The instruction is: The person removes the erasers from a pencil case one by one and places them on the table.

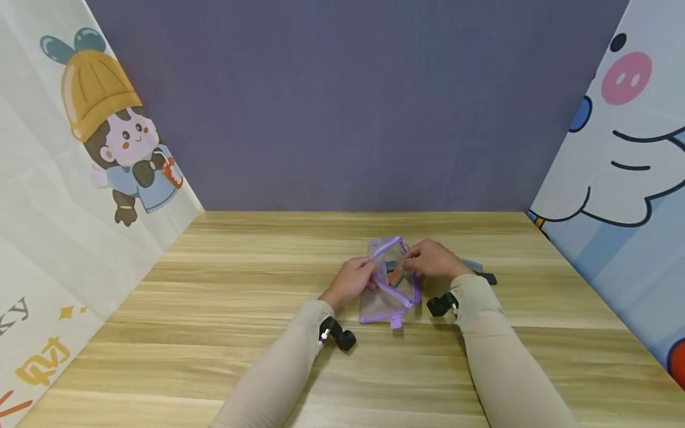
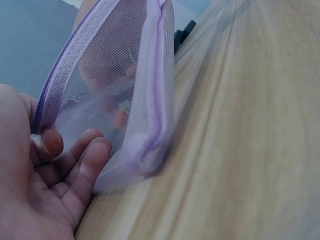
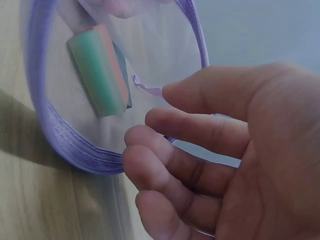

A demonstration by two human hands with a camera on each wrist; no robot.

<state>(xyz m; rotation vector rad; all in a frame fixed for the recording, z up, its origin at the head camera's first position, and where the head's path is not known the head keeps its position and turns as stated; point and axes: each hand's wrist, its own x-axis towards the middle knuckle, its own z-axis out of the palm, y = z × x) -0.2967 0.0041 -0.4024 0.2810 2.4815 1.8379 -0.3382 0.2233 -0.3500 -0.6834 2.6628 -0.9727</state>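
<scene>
A purple mesh zipper pouch (image 1: 377, 310) lies on the table with its mouth spread wide. My left hand (image 1: 352, 280) pinches the zipper edge on its left side. Inside rests an orange and green block (image 3: 97, 70), with a blue-grey piece (image 1: 391, 266) beside it, seen through the opening. My right hand (image 1: 434, 260) is at the right side of the mouth, its fingers (image 3: 150, 165) loosely bent and nothing between thumb and forefinger in the right wrist view. A small purple strip (image 3: 147, 89) shows just beyond the thumb tip.
Behind the right wrist, a blue-grey item (image 1: 473, 265) and a black item (image 1: 488, 277) lie on the wooden table (image 1: 214, 309), partly hidden by the arm. A dark grey panel (image 1: 342, 107) rises at the back, with printed cartoon walls at both sides.
</scene>
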